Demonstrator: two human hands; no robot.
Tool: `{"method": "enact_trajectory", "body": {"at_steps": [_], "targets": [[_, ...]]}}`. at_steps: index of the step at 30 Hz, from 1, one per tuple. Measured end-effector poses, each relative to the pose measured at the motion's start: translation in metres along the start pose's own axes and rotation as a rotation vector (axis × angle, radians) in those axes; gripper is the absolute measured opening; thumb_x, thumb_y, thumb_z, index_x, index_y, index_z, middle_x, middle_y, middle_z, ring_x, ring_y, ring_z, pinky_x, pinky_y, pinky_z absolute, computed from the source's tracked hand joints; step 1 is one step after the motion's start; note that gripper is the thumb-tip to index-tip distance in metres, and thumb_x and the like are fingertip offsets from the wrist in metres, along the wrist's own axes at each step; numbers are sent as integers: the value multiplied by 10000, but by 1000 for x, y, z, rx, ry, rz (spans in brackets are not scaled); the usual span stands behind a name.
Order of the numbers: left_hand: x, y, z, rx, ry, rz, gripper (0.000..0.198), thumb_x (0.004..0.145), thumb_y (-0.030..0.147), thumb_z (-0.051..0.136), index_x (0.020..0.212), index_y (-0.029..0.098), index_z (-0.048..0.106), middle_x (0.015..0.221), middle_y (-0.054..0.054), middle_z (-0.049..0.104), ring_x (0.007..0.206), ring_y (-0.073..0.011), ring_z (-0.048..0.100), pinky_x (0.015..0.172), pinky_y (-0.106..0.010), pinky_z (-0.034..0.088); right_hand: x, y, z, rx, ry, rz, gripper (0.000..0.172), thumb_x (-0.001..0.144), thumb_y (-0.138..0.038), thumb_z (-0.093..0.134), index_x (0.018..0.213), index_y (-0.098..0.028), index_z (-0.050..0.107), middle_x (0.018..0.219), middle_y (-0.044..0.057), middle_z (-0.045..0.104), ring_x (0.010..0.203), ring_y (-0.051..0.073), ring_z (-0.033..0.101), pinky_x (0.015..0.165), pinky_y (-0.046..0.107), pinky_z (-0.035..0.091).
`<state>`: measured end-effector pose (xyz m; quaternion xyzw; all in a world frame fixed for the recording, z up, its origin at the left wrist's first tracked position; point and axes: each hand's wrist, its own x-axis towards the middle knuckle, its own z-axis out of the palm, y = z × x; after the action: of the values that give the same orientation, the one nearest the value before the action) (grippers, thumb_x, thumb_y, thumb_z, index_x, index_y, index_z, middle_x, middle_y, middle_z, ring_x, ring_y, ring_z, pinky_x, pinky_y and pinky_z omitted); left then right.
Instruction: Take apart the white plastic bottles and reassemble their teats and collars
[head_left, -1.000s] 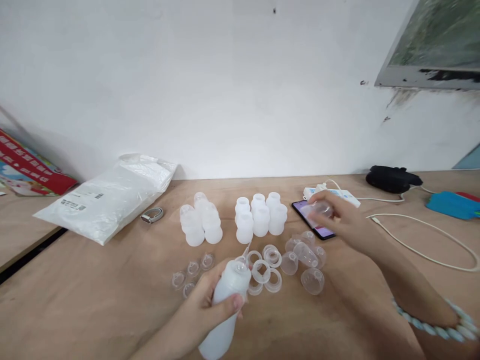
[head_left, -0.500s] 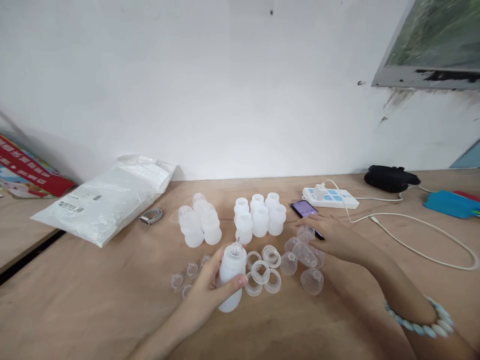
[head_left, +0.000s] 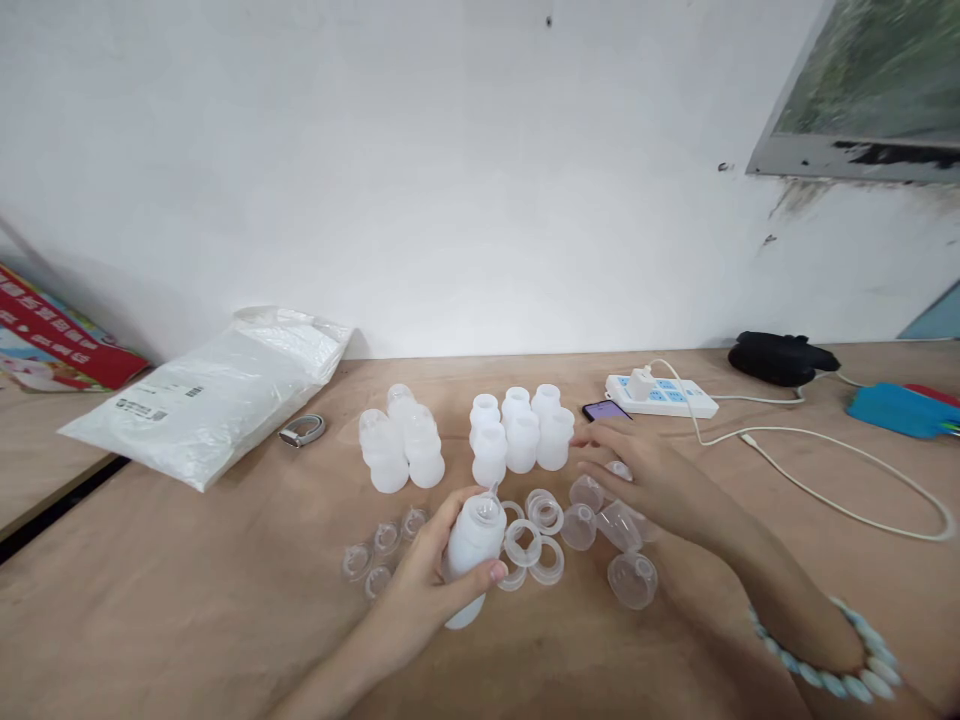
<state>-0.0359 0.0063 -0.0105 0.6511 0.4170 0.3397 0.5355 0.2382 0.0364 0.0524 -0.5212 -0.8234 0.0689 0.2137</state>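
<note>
My left hand [head_left: 442,570] is wrapped round a white baby bottle [head_left: 477,535], which leans a little to the right. A clear nipple [head_left: 491,497] points up at the bottle's top. My right hand [head_left: 626,462] hovers over the clear dome caps [head_left: 580,527], fingers stretched to the left and apart, with nothing visibly gripped. One cap [head_left: 619,470] is partly covered by this hand. Several translucent screw rings [head_left: 523,543] lie between the bottle and the caps. Left of my left hand are several clear nipples [head_left: 386,538], lying on the table.
Several white bottles [head_left: 520,440] stand behind the rings, and a capped group [head_left: 401,445] stands left of them. Further out are a plastic bag [head_left: 217,400], a watch-like band [head_left: 302,431], a phone [head_left: 606,411], a power strip [head_left: 664,396] with a looping cable and a black case [head_left: 782,358].
My right hand has moved left from beside the phone to over the caps, and some caps have shifted. The bottle in my left hand has moved slightly right and tilted.
</note>
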Motion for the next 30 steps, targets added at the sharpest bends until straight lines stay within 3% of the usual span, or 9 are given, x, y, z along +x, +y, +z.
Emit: {"method": "enact_trajectory", "body": {"at_steps": [4, 7, 12, 16, 19, 22, 25, 28, 30], "targets": [[0, -4, 3, 18, -4, 4, 592, 835, 423, 668, 1358, 259, 444, 1325, -89, 574, 1180, -285, 546, 998, -422, 450, 10, -22, 26, 121, 165, -207, 155, 944, -178, 485, 867, -193, 618, 840, 62, 704, 804, 218, 623, 768, 368, 460], [1, -6, 7, 30, 12, 36, 566, 823, 412, 686, 1319, 247, 468, 1294, -88, 584, 1149, -281, 562, 976, -411, 461, 11, -31, 46, 267, 262, -238, 164, 965, -199, 469, 876, -193, 608, 810, 50, 683, 778, 196, 612, 751, 337, 452], [1, -4, 15, 55, 30, 87, 682, 753, 334, 763, 1317, 274, 385, 1279, -83, 603, 1150, -287, 573, 952, -415, 468, 2, -56, 58, 443, 21, -190, 293, 870, -421, 625, 1057, -198, 594, 758, -3, 640, 660, 163, 575, 637, 285, 434], [-2, 0, 20, 25, 5, -31, 876, 624, 246, 858, 1279, 293, 278, 1167, -58, 660, 1098, -287, 592, 934, -437, 455, -2, -72, 64, 550, -86, 40, 271, 716, -348, 749, 820, -202, 546, 551, -92, 476, 482, 103, 430, 476, 221, 308], [-5, 3, 18, -28, -48, -96, 874, 609, 215, 860, 1264, 300, 286, 1121, -34, 650, 1030, -257, 599, 868, -389, 462, -2, -70, 67, 585, -67, -27, 238, 718, -285, 730, 731, -209, 505, 534, -97, 442, 482, 94, 399, 486, 218, 302], [-5, 5, 13, -164, -174, -109, 789, 651, 226, 831, 1266, 304, 343, 1050, 5, 606, 855, -175, 590, 730, -293, 455, -2, -61, 61, 552, -70, -204, 242, 759, -367, 735, 792, -209, 554, 652, -57, 547, 586, 123, 495, 588, 246, 389], [-3, 4, 7, -298, -263, -63, 701, 643, 244, 841, 1207, 270, 425, 980, 19, 570, 798, -138, 563, 673, -245, 430, -1, -50, 47, 612, -213, -358, 280, 838, -363, 698, 1069, -245, 590, 1007, 17, 652, 912, 187, 606, 803, 297, 472], [0, 2, 5, -361, -238, -53, 714, 679, 253, 814, 1227, 275, 356, 898, 30, 582, 753, -134, 562, 659, -250, 436, 0, -44, 37, 668, -304, -358, 606, 867, -300, 673, 1396, -282, 379, 1355, 74, 531, 1240, 227, 511, 998, 350, 432], [0, 0, 7, -313, -200, -67, 747, 705, 248, 794, 1255, 299, 291, 920, 27, 607, 758, -140, 569, 667, -260, 443, 0, -46, 36, 631, -274, -214, 823, 788, -374, 758, 1453, -257, 288, 1369, 107, 521, 1249, 268, 508, 992, 391, 441]]}}
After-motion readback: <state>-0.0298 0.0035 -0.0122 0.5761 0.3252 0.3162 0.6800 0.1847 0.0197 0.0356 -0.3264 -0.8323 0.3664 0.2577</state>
